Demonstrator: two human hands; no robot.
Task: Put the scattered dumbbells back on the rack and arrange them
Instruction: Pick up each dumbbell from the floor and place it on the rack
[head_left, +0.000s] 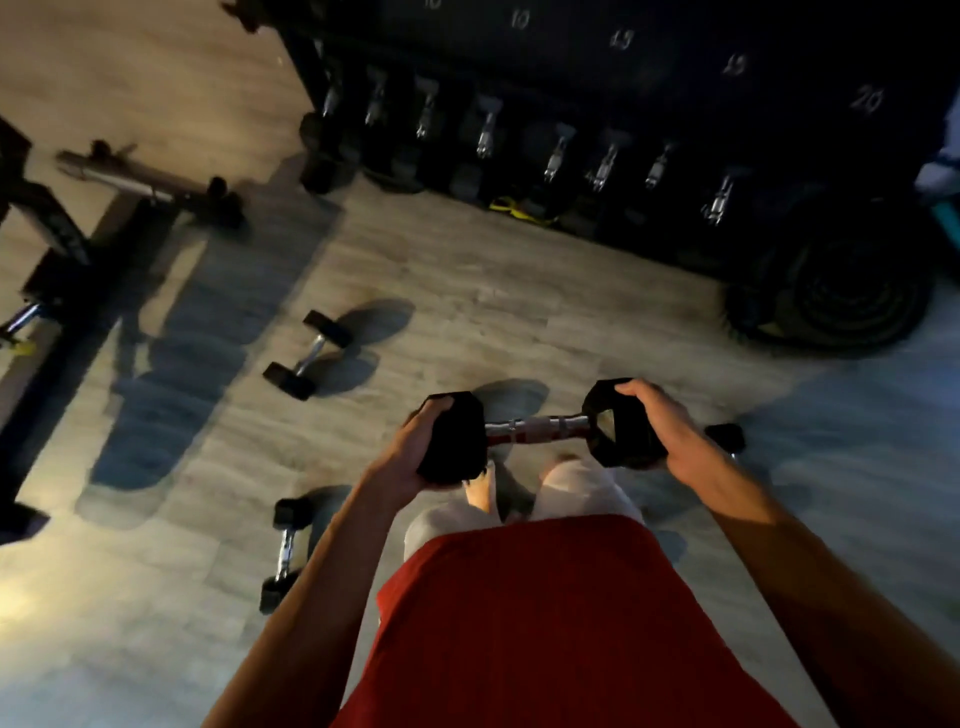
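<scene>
The dumbbell (535, 428) is held level between both hands. The left hand (410, 454) wraps round its left head, and the right hand (662, 423) curls over its right head. The rack (571, 67) stands well ahead of the hands, with a row of dumbbells on it. On the floor (467, 291), a second dumbbell (306, 353) lies forward-left of the left hand. A third dumbbell (283, 553) lies nearer the body, left of that forearm.
</scene>
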